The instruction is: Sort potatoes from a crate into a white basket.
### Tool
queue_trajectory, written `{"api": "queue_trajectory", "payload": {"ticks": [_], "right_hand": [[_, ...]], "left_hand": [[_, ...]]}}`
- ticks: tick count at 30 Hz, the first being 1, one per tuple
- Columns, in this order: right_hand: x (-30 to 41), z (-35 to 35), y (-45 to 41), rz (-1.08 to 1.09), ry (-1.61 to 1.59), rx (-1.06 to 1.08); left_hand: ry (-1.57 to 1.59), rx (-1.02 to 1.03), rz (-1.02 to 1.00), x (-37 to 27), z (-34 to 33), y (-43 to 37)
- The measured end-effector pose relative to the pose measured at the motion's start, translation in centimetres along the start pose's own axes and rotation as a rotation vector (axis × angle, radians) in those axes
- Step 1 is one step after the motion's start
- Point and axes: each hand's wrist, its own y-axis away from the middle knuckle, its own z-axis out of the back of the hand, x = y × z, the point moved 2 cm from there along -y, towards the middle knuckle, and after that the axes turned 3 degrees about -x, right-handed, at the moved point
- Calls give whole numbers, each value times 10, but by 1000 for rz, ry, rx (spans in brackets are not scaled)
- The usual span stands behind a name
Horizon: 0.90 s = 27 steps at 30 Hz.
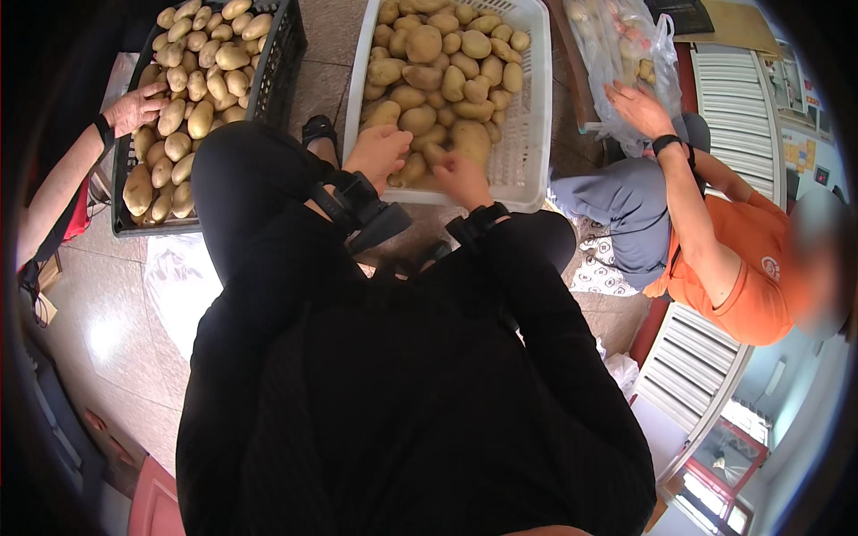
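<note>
A white plastic crate full of loose potatoes stands before my knees. My left hand is over its near left part, fingers curled, close to a long potato. Whether anything is inside those fingers is hidden. To its right, my right hand reaches over the near rim, its fingertips at a small potato; I cannot make out a firm grip. A large, long potato lies just beyond that hand. Both my wrists wear black straps.
At left stands a black plastic crate of potatoes, with another person's hand on them. On the right, a seated person in an orange shirt rests a hand on a clear plastic bag. A white plastic bag lies on the floor.
</note>
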Motion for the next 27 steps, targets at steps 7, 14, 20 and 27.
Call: {"api": "queue_trajectory", "payload": {"ticks": [7,14,20,27], "right_hand": [[-10,42,-73,-62,-65,-36],[-15,41,-131,36,63,-232],[-16,14,-147,-71,441,-136],[-22,20,-149,15,294,-34]], "left_hand": [[-28,4,19,-3,-4,2],[-26,13,40,-16,-16,9],[-41,-23,48,-24,-22,12],[-47,19,27,-17,-17,4]]}}
